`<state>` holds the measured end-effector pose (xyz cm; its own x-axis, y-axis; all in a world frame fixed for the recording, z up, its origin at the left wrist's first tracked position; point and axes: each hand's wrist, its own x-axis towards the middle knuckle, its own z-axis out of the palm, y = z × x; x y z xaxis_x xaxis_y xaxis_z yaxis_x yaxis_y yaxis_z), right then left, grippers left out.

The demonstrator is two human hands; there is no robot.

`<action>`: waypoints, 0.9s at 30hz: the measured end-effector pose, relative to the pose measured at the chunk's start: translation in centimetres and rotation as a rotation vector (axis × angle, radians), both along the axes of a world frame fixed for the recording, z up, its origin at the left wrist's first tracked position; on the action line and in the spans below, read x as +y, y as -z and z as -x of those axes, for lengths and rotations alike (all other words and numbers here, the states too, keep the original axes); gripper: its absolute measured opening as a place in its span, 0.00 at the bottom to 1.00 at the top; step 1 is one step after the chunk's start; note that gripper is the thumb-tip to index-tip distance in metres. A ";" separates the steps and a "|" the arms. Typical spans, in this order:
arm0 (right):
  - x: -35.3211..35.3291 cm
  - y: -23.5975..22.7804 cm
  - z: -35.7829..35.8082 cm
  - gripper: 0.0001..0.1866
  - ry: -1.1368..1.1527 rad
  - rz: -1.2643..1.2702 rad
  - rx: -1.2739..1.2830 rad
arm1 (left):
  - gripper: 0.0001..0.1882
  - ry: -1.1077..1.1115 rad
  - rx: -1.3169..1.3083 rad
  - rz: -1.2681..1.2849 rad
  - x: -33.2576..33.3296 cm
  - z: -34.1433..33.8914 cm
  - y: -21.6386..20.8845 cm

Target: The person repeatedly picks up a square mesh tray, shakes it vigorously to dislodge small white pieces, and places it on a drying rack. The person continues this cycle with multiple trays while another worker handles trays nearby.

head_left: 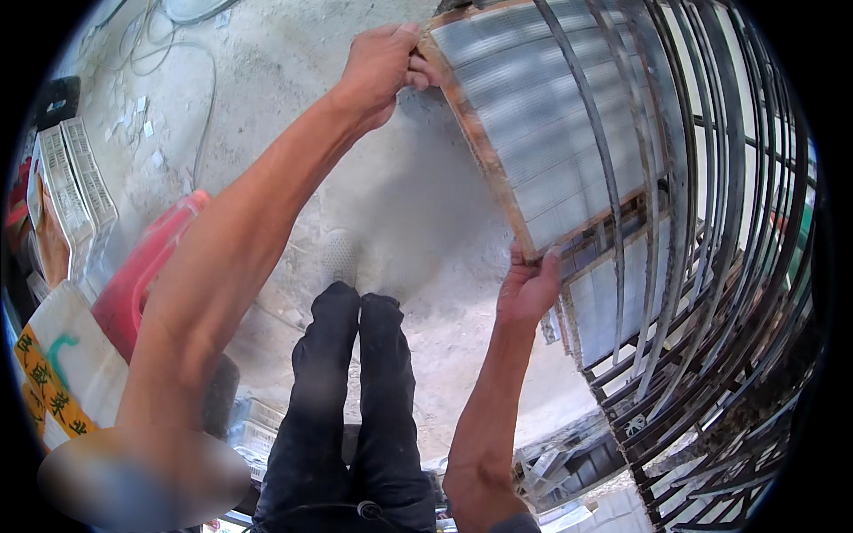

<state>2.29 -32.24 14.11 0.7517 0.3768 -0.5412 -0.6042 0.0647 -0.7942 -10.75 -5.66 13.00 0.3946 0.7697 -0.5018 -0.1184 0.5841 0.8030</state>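
Observation:
A flat wooden-framed tray [551, 133] with pale rows across its face stands partly inside a rack of dark metal bars [730, 142]. My left hand [384, 67] is closed on the tray's far left corner, fingers curled over the wooden edge. At the near left corner my right hand [529, 289] grips the same frame, with the thumb on top. Several bars cross in front of the tray's right part, and its right end is partly hidden behind them. A second framed tray [613, 298] sits in the rack just nearer than the held one.
On the left are a red plastic container [124, 284], white slatted crates [78, 169] and a white box with yellow printed tape [53, 382]. A thin cable [211, 107] lies across the dusty floor at the far left. Grey pieces [569, 471] are piled by the rack's near end.

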 end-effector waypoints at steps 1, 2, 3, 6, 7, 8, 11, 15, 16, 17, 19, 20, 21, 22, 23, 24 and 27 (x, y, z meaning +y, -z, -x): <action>0.2 -0.2 -0.3 0.17 0.007 0.052 -0.026 | 0.15 -0.005 -0.020 0.002 0.3 -0.3 0.2; 0.6 -0.4 -0.6 0.16 0.025 0.055 -0.047 | 0.15 -0.006 -0.047 0.001 0.5 -0.7 0.2; 0.7 -0.1 -0.9 0.16 0.033 0.039 -0.040 | 0.15 -0.026 -0.051 -0.005 0.4 -1.1 0.3; 0.8 0.8 -2.0 0.17 0.075 -0.028 0.012 | 0.15 -0.077 -0.014 -0.008 0.4 -2.3 0.3; 0.9 0.8 -2.6 0.17 0.102 -0.060 0.042 | 0.15 -0.085 0.022 0.005 0.8 -3.1 0.3; 1.0 0.9 -2.7 0.18 0.131 -0.089 0.075 | 0.16 -0.090 0.060 0.021 1.0 -3.5 0.4; 1.4 0.9 -3.0 0.22 0.121 -0.063 0.063 | 0.16 -0.108 0.059 -0.020 1.0 -3.8 0.8; 1.4 1.3 -3.3 0.21 0.146 -0.054 0.059 | 0.17 -0.125 0.035 -0.066 1.1 -4.4 1.3; 1.4 1.7 -3.4 0.20 0.153 -0.056 0.060 | 0.16 -0.107 -0.029 -0.055 1.1 -4.4 1.4; 1.5 2.0 -3.5 0.20 0.158 -0.054 0.058 | 0.17 -0.076 -0.006 -0.064 1.3 -4.2 1.5; 1.0 1.8 -3.4 0.20 0.165 -0.069 0.077 | 0.17 -0.015 0.039 -0.087 1.6 -3.6 1.5; 1.2 1.5 -3.1 0.20 0.165 -0.095 0.096 | 0.17 -0.018 0.047 -0.044 1.6 -3.4 1.2; 1.5 1.1 -3.0 0.20 0.162 -0.123 0.116 | 0.18 -0.023 0.055 -0.003 1.3 -3.2 0.7; 1.1 0.0 -2.8 0.19 0.094 -0.139 0.240 | 0.18 -0.030 0.062 0.035 1.1 -2.9 0.0; 0.4 -0.5 -2.3 0.20 0.089 -0.007 0.231 | 0.19 -0.043 0.121 0.033 0.7 -2.3 -0.8; -0.9 -1.0 -1.6 0.21 0.077 0.100 0.215 | 0.21 -0.047 0.171 0.029 0.0 -2.0 -2.1; -3.8 -2.9 1.8 0.21 -0.008 0.363 0.248 | 0.23 -0.148 0.276 0.024 -3.2 1.5 -5.1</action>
<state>0.47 -36.00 16.99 0.5801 0.1339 -0.8034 -0.7789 -0.1974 -0.5953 -12.26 -8.86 18.05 0.1260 0.7954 -0.5928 0.0171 0.5957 0.8030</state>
